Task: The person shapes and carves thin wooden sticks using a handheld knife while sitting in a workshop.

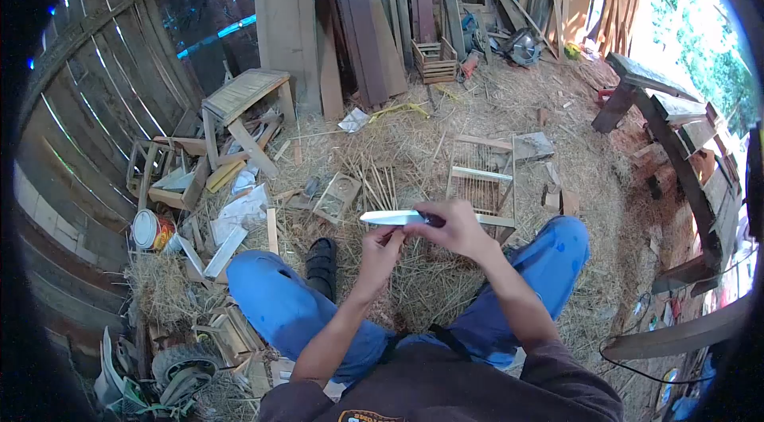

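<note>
In front of my knees, my right hand (pixel 450 229) is wrapped around the dark handle of a knife (pixel 391 217), whose broad pale blade points left. Just below the blade, my left hand (pixel 380 251) is closed in a pinch near the right fingers; what it holds, if anything, is too small to make out. Several thin sticks (pixel 376 179) fan out on the straw-covered ground beyond the blade. To their right lies a wooden frame strung with thin slats (pixel 480 175). A small wooden board with a round opening (pixel 337 197) rests to their left.
A small wooden table (pixel 247 94) stands at the left, near scrap wood and a paint can (pixel 148 229). Tall planks (pixel 362 32) lean on the back wall beside a slatted crate (pixel 434 61). A circular saw (pixel 523 46) sits back right; a wooden bench (pixel 676 151) runs along the right.
</note>
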`<state>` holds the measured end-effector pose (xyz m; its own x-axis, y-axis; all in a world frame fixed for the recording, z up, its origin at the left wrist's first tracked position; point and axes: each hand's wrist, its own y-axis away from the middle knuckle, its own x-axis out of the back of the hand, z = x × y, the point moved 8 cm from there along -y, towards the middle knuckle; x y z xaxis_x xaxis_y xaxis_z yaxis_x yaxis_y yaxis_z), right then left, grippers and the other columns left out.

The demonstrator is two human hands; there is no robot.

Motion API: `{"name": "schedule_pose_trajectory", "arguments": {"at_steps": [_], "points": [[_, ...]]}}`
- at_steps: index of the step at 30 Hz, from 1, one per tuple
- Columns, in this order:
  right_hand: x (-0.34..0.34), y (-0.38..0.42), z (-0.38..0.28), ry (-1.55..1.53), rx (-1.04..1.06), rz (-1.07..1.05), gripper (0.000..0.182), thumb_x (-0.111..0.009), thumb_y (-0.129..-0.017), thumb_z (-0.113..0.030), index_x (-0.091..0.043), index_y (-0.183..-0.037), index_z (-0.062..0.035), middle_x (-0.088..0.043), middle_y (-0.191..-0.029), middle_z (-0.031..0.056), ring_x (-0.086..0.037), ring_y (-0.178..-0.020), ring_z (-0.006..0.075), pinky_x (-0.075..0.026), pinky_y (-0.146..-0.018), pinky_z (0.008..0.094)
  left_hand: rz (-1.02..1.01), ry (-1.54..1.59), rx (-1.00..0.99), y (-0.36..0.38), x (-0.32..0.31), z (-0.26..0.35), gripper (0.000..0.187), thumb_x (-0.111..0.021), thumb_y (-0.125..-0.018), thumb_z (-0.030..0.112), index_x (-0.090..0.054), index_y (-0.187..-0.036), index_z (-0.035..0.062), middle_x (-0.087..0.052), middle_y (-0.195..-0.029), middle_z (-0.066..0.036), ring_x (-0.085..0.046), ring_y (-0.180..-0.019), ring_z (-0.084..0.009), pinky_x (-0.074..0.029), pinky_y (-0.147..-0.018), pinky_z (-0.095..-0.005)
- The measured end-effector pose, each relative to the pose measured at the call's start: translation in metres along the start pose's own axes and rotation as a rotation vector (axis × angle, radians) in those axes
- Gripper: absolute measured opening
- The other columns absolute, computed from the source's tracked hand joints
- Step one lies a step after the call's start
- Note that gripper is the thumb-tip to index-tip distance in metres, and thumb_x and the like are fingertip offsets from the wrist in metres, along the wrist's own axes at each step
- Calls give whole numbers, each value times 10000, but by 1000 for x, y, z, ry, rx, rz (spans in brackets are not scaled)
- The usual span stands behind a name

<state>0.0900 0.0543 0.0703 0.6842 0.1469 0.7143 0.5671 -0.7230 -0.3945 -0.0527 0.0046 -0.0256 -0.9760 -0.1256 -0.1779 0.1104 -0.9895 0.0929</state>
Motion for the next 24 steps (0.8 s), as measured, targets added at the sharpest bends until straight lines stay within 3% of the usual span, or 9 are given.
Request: {"name": "schedule_pose_trajectory", "arguments": {"at_steps": [3,4,8,12,15,16,20,24], "points": [[3,-11,13,-18,-50,38,370,-799,-832,-374,-746,-1042,-74,-709,-794,173,-708,-697,336,-540,-616,396,22,98,-42,-1,3,6,291,-643,-1001,164,-696,-1254,30,-589,-757,69,-406,-585,2,-292,-499,-197],[11,-13,22,-16,-135,142,387,-798,-835,-385,-746,-1055,-72,-715,-794,162,-709,-690,327,-542,-616,384,60,95,-58,1,3,12,248,-647,-999,165,-720,-1176,7,-599,-769,65,-405,-593,3,-296,-508,-200],[15,-8,23,-56,-176,105,396,-797,-833,-394,-756,-1065,-76,-728,-829,159,-716,-706,318,-550,-623,381,68,37,-109,1,4,10,259,-652,-996,163,-713,-1195,10,-614,-793,58,-416,-613,4,-308,-524,-194],[5,-3,-5,1,58,46,378,-809,-814,-390,-765,-1023,-78,-727,-802,146,-712,-683,301,-546,-613,376,51,-33,-147,4,10,10,279,-652,-991,142,-704,-1234,15,-620,-802,52,-446,-644,-2,-337,-550,-197],[24,-12,27,-41,-129,217,372,-810,-809,-397,-767,-985,-72,-722,-788,151,-703,-660,306,-541,-599,376,81,123,-69,9,3,24,196,-642,-989,112,-738,-1114,-6,-614,-780,51,-470,-660,-9,-357,-565,-203],[33,-12,29,59,-121,226,377,-812,-802,-407,-764,-958,-68,-714,-765,155,-697,-643,309,-536,-585,374,69,125,-65,9,3,22,188,-641,-989,109,-738,-1100,-6,-612,-775,51,-470,-659,-8,-354,-563,-200],[6,4,0,-6,77,121,396,-834,-774,-408,-758,-956,-64,-701,-726,155,-693,-628,311,-534,-584,373,35,23,-139,3,8,5,166,-646,-985,103,-735,-1091,11,-586,-739,60,-439,-606,3,-312,-515,-190],[13,-7,-1,43,87,81,403,-850,-751,-413,-763,-958,-78,-713,-739,136,-709,-645,302,-543,-588,372,29,155,-79,6,3,18,107,-648,-979,102,-732,-989,36,-544,-685,90,-381,-515,3,-250,-458,-214]]}}
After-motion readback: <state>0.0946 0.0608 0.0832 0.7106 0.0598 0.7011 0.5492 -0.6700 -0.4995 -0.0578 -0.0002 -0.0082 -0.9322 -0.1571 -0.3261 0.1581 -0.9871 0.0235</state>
